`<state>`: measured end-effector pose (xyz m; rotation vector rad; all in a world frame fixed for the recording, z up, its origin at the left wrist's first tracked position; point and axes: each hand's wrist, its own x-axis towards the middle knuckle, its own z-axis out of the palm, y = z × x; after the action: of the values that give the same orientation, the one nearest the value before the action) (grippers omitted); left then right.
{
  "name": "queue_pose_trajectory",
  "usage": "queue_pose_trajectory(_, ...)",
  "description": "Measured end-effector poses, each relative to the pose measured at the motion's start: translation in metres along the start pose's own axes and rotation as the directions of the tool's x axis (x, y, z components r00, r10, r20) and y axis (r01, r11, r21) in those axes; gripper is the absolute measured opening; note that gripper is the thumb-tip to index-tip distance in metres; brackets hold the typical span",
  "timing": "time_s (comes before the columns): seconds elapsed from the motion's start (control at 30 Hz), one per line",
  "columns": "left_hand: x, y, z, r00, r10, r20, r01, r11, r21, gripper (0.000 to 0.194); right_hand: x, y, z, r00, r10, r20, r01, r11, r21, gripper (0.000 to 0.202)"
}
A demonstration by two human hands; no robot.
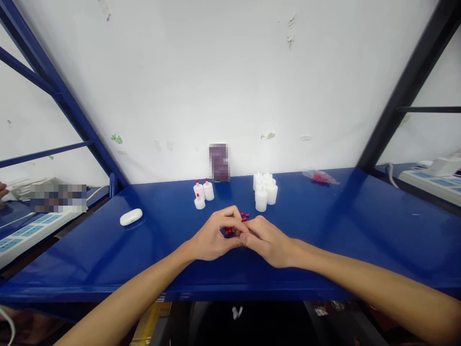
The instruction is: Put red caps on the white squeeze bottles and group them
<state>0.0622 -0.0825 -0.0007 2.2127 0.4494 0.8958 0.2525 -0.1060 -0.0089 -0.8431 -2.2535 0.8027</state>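
My left hand point(220, 234) and my right hand point(268, 240) meet above the blue table, their closed fingertips touching. Whatever lies between the fingertips is too small to make out. Several small red caps point(229, 231) lie on the table behind and beneath my fingers. Behind my left hand stand three white bottles point(208, 190) with red tips. A tight cluster of white bottles point(261, 199) without red tips stands behind my right hand.
On the blue table point(353, 230), a white oval case point(131, 217) lies at the left. A clear bag with red pieces point(320, 178) rests at the back right. A blurred purple box point(219, 162) stands against the wall. Metal posts rise at both sides, with power strips point(30, 234) beyond.
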Motion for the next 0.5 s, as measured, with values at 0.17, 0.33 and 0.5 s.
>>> queue_pose_trajectory(0.17,0.0010,0.0000,0.0025,1.000,0.009,-0.016,-0.009,1.000,0.015,0.005,-0.0004,-0.0012,-0.0013,0.999,-0.041,0.002,0.041,0.999,0.000,0.031)
queue_pose_trajectory(0.33,0.0009,-0.0007,0.0027,1.000,0.006,-0.004,-0.006,0.999,0.053,0.008,-0.0014,0.0004,-0.0004,0.995,-0.101,-0.015,0.102,0.994,0.036,0.029)
queue_pose_trajectory(0.5,0.0015,-0.0024,0.0062,0.999,-0.018,-0.027,0.019,0.998,0.053,0.015,0.0008,0.0047,0.0029,0.999,-0.021,-0.037,0.024,0.997,0.073,0.042)
